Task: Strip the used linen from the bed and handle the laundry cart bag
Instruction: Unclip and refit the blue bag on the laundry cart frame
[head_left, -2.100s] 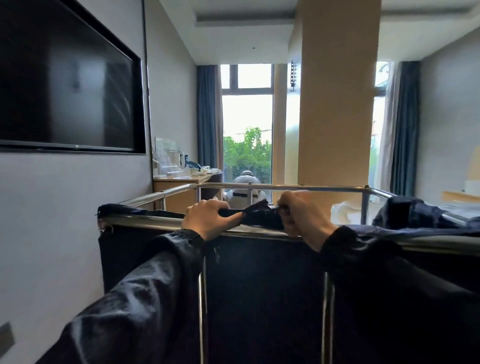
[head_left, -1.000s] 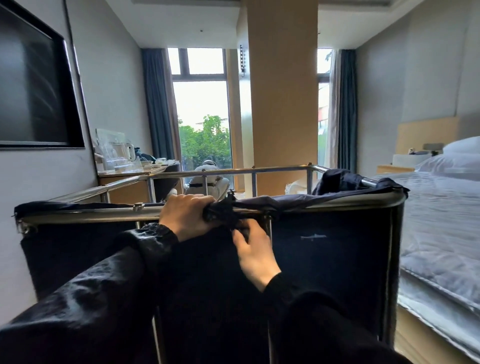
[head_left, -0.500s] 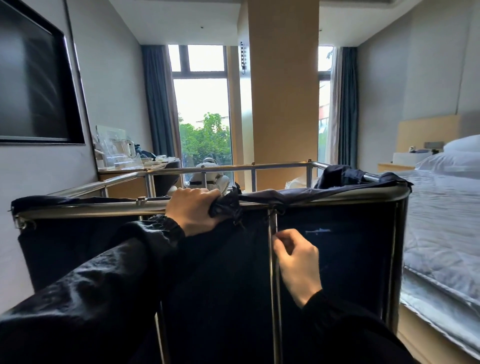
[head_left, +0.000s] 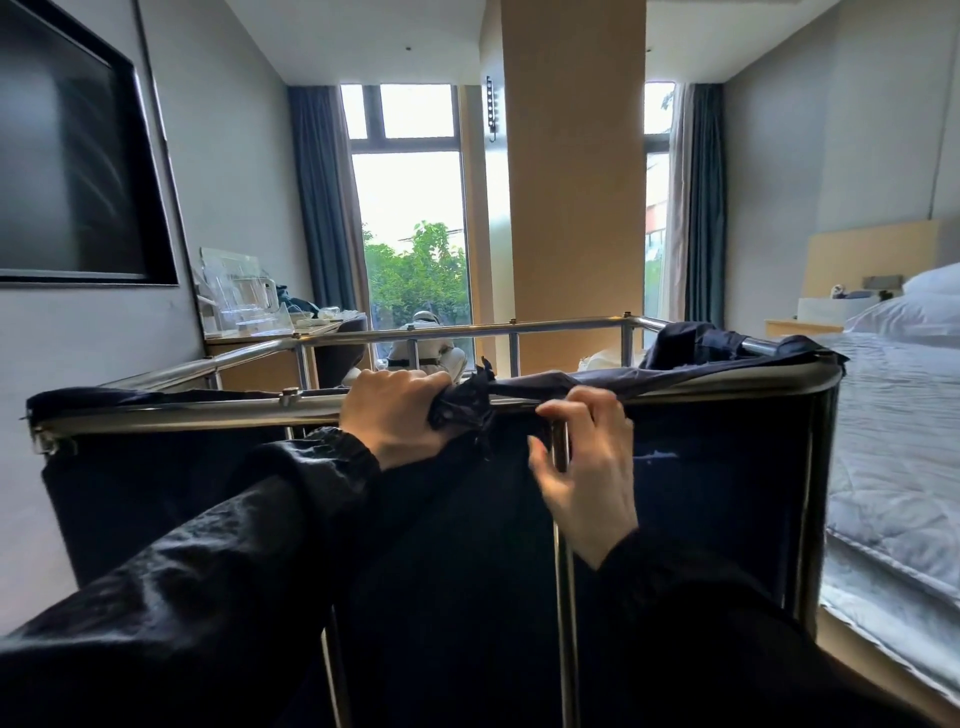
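On the right, a big bed (head_left: 893, 441) with its white linen still on. Right beside it, close in front, a metal laundry cart (head_left: 182, 410) with shiny rails. Hung inside the cart, a dark blue bag (head_left: 701, 493), top edge folded over the near rail and the right corner. On the left wall, a black TV (head_left: 62, 156). At the far end of the bed, a white pillow (head_left: 914, 317). On the near rail, the left hand (head_left: 395, 415), fingers wrapped tight round a scrunched bunch of bag cloth (head_left: 462, 405). Just to its right, the right hand (head_left: 587, 467), half open with bent fingers, fingertips up at the rail by the thin upright pole (head_left: 565, 597). Cannot tell whether pinching the bag edge or only touching it.
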